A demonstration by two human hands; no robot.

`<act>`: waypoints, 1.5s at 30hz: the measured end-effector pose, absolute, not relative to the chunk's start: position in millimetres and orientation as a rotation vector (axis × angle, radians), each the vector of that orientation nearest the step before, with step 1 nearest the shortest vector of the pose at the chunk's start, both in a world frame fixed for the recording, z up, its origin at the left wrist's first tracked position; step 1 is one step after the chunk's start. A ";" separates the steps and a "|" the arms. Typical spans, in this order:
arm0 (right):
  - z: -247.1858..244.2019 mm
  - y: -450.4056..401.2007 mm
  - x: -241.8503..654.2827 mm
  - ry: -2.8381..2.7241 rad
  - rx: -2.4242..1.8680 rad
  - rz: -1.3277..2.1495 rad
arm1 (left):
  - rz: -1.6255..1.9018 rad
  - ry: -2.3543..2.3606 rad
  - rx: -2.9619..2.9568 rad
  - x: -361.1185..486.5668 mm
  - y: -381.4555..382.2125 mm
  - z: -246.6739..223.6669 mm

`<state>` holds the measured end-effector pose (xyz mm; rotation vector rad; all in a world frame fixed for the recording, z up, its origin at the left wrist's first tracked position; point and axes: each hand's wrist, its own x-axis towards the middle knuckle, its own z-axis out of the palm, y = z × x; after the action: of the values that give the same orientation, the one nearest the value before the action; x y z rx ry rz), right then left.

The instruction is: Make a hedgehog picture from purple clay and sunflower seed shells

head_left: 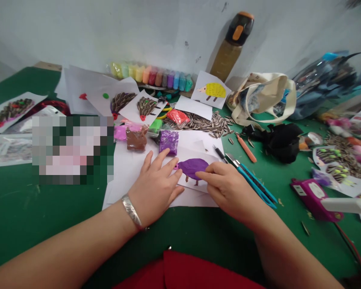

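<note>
Now the purple clay (192, 166) lies on white paper (191, 186), the hands apart: left hand (156, 180) spread at its left, right hand (230, 190) touching its right end, grip unclear.

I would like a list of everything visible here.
Clay animal: one, purple, centre
Paper sheets: several, white, centre
Clay packets: several, multicoloured, centre
Sunflower seeds: many, striped, centre, right
Animal pictures: several, multicoloured, left, back, right
Small containers: many, multicoloured, back
Drinking bottle: one, brownish, back
Tote bag: one, cream, back right
Slim tools: several, teal, orange, black, right
Device: one, magenta, right
Table: one, green, below
Bracelet: one, silver, left wrist
Garment: one, red, bottom
Left hand: one, bare, beside clay animal
Right hand: one, bare, touching clay animal
</note>
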<state>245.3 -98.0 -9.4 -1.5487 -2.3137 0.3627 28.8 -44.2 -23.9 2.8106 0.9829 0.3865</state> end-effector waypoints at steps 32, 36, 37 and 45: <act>-6.2 -100.3 241.0 -2.477 -1.607 0.332 | 0.461 0.826 2.867 30.1 -45.4 -21.2; -7.0 -101.5 235.8 -2.583 -1.651 0.243 | 0.435 0.830 2.870 31.2 -45.9 -21.9; -7.4 -101.9 235.0 -2.601 -1.655 0.224 | 0.429 0.832 2.869 31.4 -46.0 -22.0; -9.6 -104.7 232.0 -2.650 -1.638 0.028 | 0.417 0.841 2.858 31.2 -46.5 -23.0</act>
<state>232.0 -104.7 -9.6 -1.6382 -2.6496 0.0283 31.2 -46.5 -23.0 2.8583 0.8409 0.4165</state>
